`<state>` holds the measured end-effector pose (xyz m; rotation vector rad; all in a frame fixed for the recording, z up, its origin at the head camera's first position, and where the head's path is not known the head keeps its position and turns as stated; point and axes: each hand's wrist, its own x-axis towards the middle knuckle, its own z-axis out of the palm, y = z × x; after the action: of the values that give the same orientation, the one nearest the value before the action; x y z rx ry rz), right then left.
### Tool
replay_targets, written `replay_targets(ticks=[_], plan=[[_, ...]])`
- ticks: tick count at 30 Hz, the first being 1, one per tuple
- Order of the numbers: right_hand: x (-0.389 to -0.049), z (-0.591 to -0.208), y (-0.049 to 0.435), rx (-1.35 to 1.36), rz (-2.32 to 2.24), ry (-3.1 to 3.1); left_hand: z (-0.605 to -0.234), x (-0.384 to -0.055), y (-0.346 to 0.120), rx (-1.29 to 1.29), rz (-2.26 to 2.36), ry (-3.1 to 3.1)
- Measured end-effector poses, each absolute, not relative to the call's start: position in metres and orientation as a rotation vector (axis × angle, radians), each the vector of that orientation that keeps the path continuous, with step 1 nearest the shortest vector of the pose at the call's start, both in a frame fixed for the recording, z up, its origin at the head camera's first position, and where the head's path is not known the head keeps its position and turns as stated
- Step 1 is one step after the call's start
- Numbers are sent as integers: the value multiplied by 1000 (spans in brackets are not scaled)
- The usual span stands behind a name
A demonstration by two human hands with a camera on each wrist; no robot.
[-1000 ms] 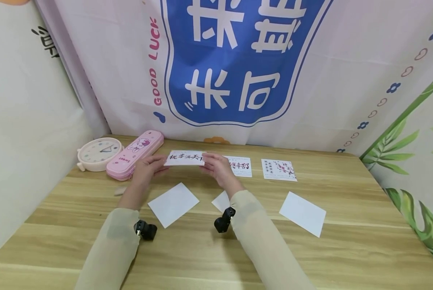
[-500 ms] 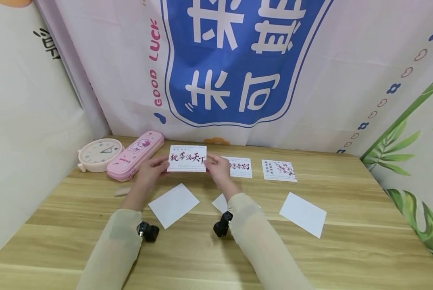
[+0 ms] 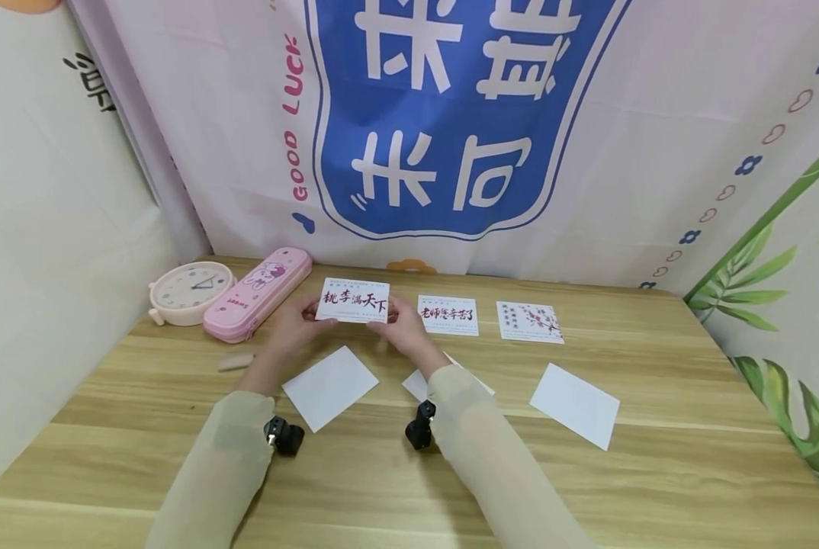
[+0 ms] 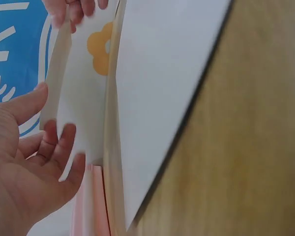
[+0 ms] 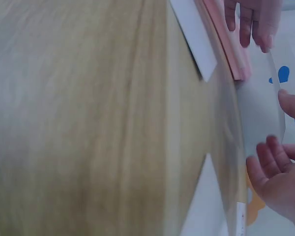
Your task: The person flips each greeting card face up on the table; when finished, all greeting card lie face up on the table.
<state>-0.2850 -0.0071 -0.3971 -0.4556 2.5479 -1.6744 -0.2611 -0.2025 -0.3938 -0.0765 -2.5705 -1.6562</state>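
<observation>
Both hands hold a white postcard (image 3: 353, 300) with dark red brush characters, its printed face up toward the head camera. My left hand (image 3: 291, 328) pinches its left edge, thumb at the lower corner. At the right edge, my right hand (image 3: 404, 326) grips it in the same way, thumb below and fingers behind. In the left wrist view the left thumb and curled fingers (image 4: 64, 142) lie on either side of the card's edge. Just right of the right hand lies a second card (image 3: 448, 316) with red characters, and beyond it one with plum blossoms (image 3: 529, 322).
Blank white cards lie nearer on the wooden table: one (image 3: 330, 387) on the left, one (image 3: 416, 385) partly under the right forearm, one (image 3: 574, 406) on the right. A pink pencil case (image 3: 258, 293), a round clock (image 3: 193, 292) and a small beige piece (image 3: 235, 362) sit at left.
The card has tipped from nearly flat to facing the head camera. Both thumbs have shifted to its lower corners. The right hand has moved left, uncovering the second printed card.
</observation>
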Motion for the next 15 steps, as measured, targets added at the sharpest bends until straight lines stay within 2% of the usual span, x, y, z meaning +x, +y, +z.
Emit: replay_targets(ticks=[3,8,15], plan=[[-287,-401,-7,-427,-1595,2624,-396,-264,-201,-80,-1676,-2581],[-291,-399,-3,-390,-1307,2861,-396,-272,-200,-117,-1457,-2692],[-296,-397,6,-336,-972,2996,-394,-280,-191,-37,-1298,-2802]])
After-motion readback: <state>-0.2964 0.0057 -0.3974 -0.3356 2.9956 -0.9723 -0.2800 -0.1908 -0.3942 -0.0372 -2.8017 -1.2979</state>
